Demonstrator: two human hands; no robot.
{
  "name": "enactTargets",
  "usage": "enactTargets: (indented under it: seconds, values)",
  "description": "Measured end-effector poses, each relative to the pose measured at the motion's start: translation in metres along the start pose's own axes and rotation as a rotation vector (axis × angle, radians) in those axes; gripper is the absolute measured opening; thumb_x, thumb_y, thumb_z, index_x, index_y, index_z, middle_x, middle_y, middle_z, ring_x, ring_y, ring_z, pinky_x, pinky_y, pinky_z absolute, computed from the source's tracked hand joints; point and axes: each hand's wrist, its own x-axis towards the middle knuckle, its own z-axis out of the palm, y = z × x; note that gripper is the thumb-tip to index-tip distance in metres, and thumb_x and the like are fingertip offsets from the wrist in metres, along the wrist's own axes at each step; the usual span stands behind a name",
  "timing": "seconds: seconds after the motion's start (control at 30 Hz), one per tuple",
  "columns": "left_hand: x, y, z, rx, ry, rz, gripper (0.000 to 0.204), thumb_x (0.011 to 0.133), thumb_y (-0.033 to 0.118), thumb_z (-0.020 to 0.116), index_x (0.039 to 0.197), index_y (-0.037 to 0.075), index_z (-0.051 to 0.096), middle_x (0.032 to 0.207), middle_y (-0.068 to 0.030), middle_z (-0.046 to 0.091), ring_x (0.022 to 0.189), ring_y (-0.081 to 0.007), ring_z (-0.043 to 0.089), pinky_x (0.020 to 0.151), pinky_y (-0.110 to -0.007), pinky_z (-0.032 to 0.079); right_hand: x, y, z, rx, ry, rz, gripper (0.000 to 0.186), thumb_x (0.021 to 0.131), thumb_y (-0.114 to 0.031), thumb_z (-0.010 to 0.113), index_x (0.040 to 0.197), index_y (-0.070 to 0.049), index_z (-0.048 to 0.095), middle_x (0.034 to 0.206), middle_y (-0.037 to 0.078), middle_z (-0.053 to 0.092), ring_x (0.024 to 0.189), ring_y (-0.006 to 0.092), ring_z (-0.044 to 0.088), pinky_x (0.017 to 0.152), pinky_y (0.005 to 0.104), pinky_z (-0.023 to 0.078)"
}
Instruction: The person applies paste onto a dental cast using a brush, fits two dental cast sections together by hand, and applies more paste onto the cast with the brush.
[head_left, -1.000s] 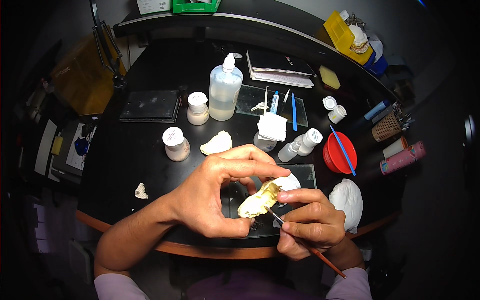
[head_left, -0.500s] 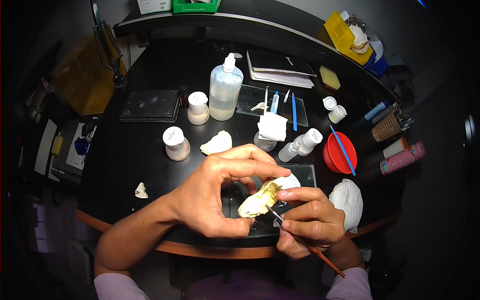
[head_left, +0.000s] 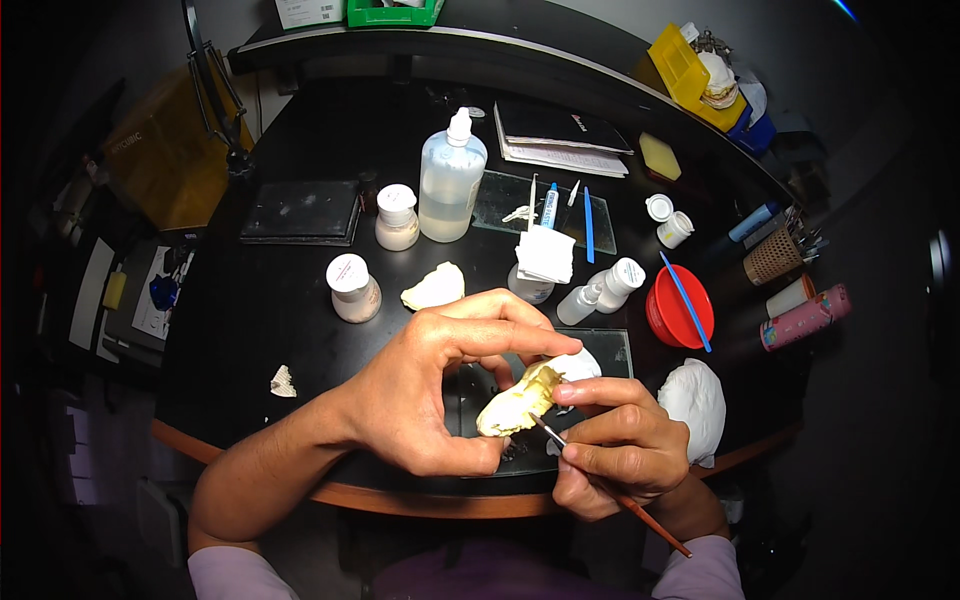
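My left hand (head_left: 425, 385) grips a cream-coloured dental plaster model (head_left: 517, 405) between thumb and fingers, holding it tilted above the table. In my right hand (head_left: 625, 445) is a thin brush (head_left: 642, 512) with a red-brown handle, held like a pen. Its dark tip touches or nearly touches the model's near edge; which of the two I cannot tell. The fingertips of my right hand also rest close against the model's right side. A glass plate (head_left: 612, 350) lies on the table under my hands, mostly hidden by them.
Beyond my hands stand powder jars (head_left: 352, 290), a large dropper bottle (head_left: 450, 185) and another cream plaster piece (head_left: 436, 287). To the right are a red bowl (head_left: 672, 315) with a blue stick across it and a crumpled white cloth (head_left: 693, 410). A small plaster fragment (head_left: 283, 381) lies left.
The brush tip has shifted very slightly along the model's edge. Both hands otherwise keep their place and their grip.
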Motion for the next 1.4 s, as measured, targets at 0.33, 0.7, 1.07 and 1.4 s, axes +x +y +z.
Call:
enactTargets:
  seconds: [0.33, 0.7, 1.07, 1.4]
  values:
    - [-0.0001, 0.0010, 0.0002, 0.012, -0.004, 0.016, 0.075, 0.060, 0.002, 0.076, 0.135, -0.005, 0.069, 0.126, -0.0168, 0.062, 0.112, -0.0196, 0.062, 0.088, -0.031, 0.052, 0.0003, -0.0013, -0.0005, -0.024, 0.002, 0.006, 0.014, 0.081, -0.001, 0.083, 0.090, 0.000, 0.071, 0.087, 0.010, 0.070, 0.110, 0.0405, 0.074, 0.087, 0.0465, 0.064]
    - [0.0004, 0.0019, 0.0005, 0.006, 0.001, 0.018, 0.076, 0.059, 0.002, 0.076, 0.135, -0.004, 0.070, 0.126, -0.0164, 0.062, 0.111, -0.0194, 0.063, 0.088, -0.032, 0.052, 0.0014, -0.0037, -0.0021, -0.018, -0.022, -0.001, 0.014, 0.082, 0.000, 0.082, 0.090, 0.001, 0.071, 0.088, 0.011, 0.070, 0.110, 0.0407, 0.073, 0.093, 0.0491, 0.065]
    - [0.0001, 0.0008, 0.0004, -0.004, -0.006, 0.024, 0.076, 0.059, 0.001, 0.076, 0.135, -0.005, 0.069, 0.126, -0.0176, 0.062, 0.111, -0.0196, 0.063, 0.088, -0.031, 0.053, 0.0011, -0.0036, -0.0021, -0.007, -0.015, -0.009, 0.012, 0.083, 0.000, 0.081, 0.089, 0.002, 0.071, 0.088, 0.011, 0.069, 0.111, 0.0406, 0.073, 0.094, 0.0504, 0.065]
    - [0.0001, -0.0009, -0.0013, -0.015, -0.019, 0.017, 0.076, 0.061, -0.001, 0.075, 0.136, -0.007, 0.067, 0.127, -0.0186, 0.061, 0.110, -0.0193, 0.063, 0.087, -0.031, 0.055, 0.0024, -0.0031, -0.0022, -0.018, -0.029, -0.019, 0.011, 0.082, 0.001, 0.080, 0.085, 0.002, 0.070, 0.087, 0.011, 0.068, 0.109, 0.0405, 0.073, 0.094, 0.0509, 0.065]
